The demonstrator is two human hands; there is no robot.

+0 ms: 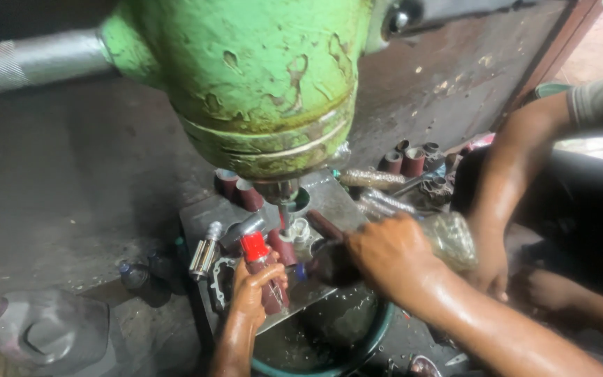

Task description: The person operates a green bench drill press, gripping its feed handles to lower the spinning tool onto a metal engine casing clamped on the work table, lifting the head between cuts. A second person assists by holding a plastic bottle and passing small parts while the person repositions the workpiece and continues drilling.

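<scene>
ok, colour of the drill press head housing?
Light green with chipped, worn paint: the drill press head, clearest in the head view, above both hands.

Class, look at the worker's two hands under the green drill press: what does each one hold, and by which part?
The left hand grips a red-capped tool by its lower body. The right hand presses on a dark part on the metal table; its grip is hidden.

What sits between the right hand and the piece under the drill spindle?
Nothing visible. The right hand lies on the plate right beside the piece under the spindle, fingers at a dark part next to it. The left hand holds a red-capped bottle on the other side.
</scene>
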